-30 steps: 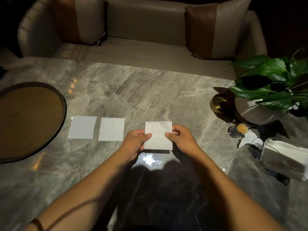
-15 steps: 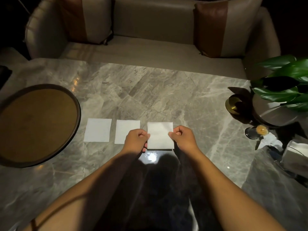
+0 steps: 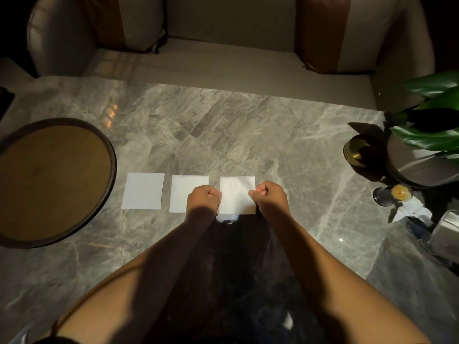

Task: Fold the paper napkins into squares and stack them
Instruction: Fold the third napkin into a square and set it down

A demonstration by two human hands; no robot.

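Note:
Three white folded square napkins lie in a row on the marble table. The left napkin and the middle napkin lie flat by themselves. My left hand pinches the left edge of the right napkin, and it covers the middle napkin's lower right corner. My right hand pinches the same napkin's right edge. Both hands have curled fingers.
A round brown tray sits at the left. At the right stand a potted plant, a small gold bowl, a small glass and a napkin holder. A sofa with cushions runs behind the table.
The right napkin, held by both hands, has shifted left, closer to the middle napkin. The view also panned left.

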